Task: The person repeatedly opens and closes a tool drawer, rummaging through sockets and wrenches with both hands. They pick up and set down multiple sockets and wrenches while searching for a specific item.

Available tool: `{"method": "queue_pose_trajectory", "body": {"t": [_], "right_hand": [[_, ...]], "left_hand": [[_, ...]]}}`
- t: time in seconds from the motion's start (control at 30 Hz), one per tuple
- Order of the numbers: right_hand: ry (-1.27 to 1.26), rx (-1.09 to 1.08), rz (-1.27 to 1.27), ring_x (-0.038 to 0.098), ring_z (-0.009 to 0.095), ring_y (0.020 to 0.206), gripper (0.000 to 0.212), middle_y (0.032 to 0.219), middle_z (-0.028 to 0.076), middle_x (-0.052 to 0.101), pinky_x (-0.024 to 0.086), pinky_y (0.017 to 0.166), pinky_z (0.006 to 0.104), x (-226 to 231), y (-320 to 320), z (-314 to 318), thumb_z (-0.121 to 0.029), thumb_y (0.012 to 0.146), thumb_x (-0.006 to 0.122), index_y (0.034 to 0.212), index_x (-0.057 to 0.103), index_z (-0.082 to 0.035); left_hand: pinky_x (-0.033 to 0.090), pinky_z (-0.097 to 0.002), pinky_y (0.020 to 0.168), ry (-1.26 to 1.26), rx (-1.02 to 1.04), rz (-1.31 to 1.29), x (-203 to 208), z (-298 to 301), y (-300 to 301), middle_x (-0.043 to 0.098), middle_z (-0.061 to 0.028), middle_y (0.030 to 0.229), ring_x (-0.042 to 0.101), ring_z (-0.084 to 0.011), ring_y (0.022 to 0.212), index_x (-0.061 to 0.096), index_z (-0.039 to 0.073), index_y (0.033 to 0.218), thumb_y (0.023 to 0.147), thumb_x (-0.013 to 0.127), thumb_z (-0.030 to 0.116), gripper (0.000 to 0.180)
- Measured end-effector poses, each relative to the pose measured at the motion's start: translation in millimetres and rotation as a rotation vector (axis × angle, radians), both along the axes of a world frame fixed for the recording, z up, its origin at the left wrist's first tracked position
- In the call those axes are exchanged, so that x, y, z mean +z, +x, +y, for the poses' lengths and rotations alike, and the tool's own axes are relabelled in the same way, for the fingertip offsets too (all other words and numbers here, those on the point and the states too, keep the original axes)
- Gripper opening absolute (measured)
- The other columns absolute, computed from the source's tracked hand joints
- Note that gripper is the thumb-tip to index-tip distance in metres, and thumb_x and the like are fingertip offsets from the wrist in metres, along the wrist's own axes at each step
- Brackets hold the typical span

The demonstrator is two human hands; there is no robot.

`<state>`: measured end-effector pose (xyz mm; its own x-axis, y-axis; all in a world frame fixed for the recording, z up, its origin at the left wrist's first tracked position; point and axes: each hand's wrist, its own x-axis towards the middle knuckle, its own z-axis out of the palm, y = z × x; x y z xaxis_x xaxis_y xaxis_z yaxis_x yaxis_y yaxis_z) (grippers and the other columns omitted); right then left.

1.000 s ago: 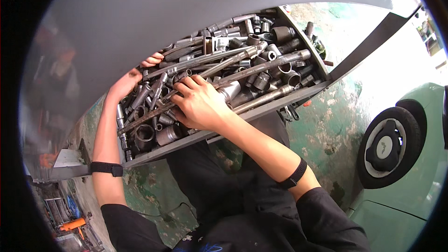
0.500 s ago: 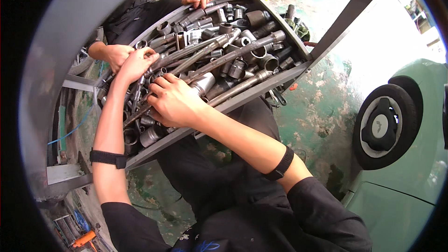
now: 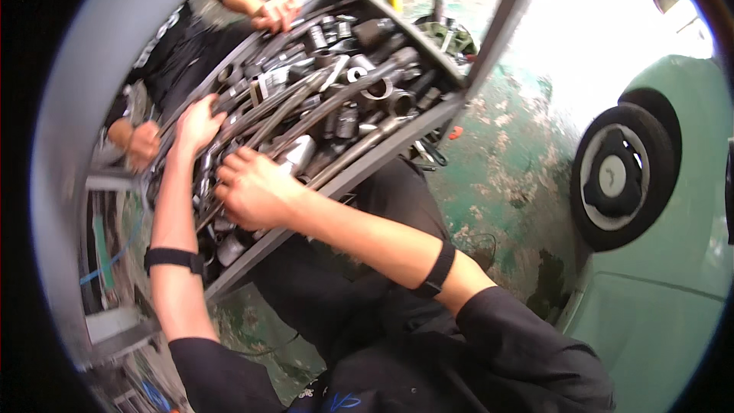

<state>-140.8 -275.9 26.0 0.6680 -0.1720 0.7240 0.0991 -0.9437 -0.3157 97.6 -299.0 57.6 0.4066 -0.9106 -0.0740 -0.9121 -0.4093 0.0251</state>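
Observation:
A metal tray (image 3: 397,134) is heaped with sockets (image 3: 375,30), long steel bars (image 3: 336,111) and other steel tools. My left hand (image 3: 197,127) is over the left part of the heap, its fingers bent in among the bars; motion blur hides what they hold. Nearer to me, my right hand (image 3: 256,187) has its fingers curled down into the tools beside a large shiny socket (image 3: 297,154). Its fingertips are hidden, so what they grip cannot be made out.
Across the tray, another person's hand (image 3: 277,13) rests on the far rim; their other hand (image 3: 143,145) is beside its left end. A grey metal post (image 3: 508,23) rises at the right corner. A pale green car panel (image 3: 650,313) and wheel (image 3: 623,176) stand at right.
The view has shifted, so the tray appears lower and further left. The other person's lower hand has drawn back from my left hand and the tools. My right hand stays in the heap.

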Motion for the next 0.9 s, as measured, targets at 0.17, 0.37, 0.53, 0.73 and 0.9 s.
{"method": "queue_pose_trajectory", "body": {"t": [0.17, 0.37, 0.53, 0.73, 0.9], "right_hand": [[0.006, 0.0, -0.052, 0.059, 0.026, 0.084, 0.025, 0.079, 0.006, 0.06, 0.045, 0.082, 0.0381, -4.0, 4.9, 0.0, -0.031, 0.06, 0.072, 0.068, 0.064, -0.009], [-0.003, 0.006, -0.105, 0.059, 0.026, 0.083, 0.026, 0.078, 0.006, 0.06, 0.045, 0.082, 0.0395, -7.8, 6.1, -3.3, -0.03, 0.06, 0.072, 0.069, 0.063, -0.008], [0.086, 0.074, -0.118, 0.058, 0.027, 0.085, 0.024, 0.082, 0.007, 0.058, 0.045, 0.081, 0.0403, 5.5, -2.8, -0.6, -0.027, 0.062, 0.072, 0.073, 0.062, -0.009], [1.476, 0.592, -0.227, 0.058, 0.024, 0.111, 0.057, 0.111, 0.016, 0.064, 0.046, 0.095, 0.0352, 44.1, -21.7, 63.2, -0.029, 0.09, 0.07, 0.132, 0.048, 0.002], [1.773, 0.535, -0.567, 0.053, 0.015, 0.113, 0.037, 0.118, 0.009, 0.057, 0.045, 0.097, 0.0321, 37.8, -66.9, 105.9, -0.016, 0.101, 0.056, 0.132, 0.042, 0.0]], "left_hand": [[0.045, -0.05, 0.089, 0.014, 0.028, 0.285, -8.1, 11.1, 17.4, 0.06, -0.0334, 0.107, 0.059, -0.0488, 0.103, 0.039, 0.001, 0.118, 0.097, 0.058, 0.031, 0.041], [0.044, -0.0506, 0.074, -0.01, -0.188, -0.136, 58.0, 34.1, -15.3, 0.061, -0.0284, 0.089, 0.061, -0.0451, 0.088, 0.05, -0.001, 0.099, 0.103, 0.044, 0.039, 0.041], [0.042, -0.0484, 0.065, -0.271, -0.129, -0.196, 113.7, 120.1, -39.9, 0.06, -0.0235, 0.081, 0.058, -0.042, 0.074, 0.055, 0.0, 0.096, 0.103, 0.049, 0.033, 0.034], [0.046, -0.04, 0.078, -0.604, 0.143, 0.103, 94.3, 213.1, -111.9, 0.061, -0.0182, 0.094, 0.059, -0.0295, 0.086, 0.056, -0.001, 0.11, 0.104, 0.048, 0.026, 0.029], [0.044, -0.0394, 0.092, -0.714, -0.102, 0.592, 39.6, 211.7, -205.5, 0.061, -0.0139, 0.111, 0.056, -0.0234, 0.103, 0.055, -0.004, 0.116, 0.1, 0.053, 0.043, 0.05]]}}
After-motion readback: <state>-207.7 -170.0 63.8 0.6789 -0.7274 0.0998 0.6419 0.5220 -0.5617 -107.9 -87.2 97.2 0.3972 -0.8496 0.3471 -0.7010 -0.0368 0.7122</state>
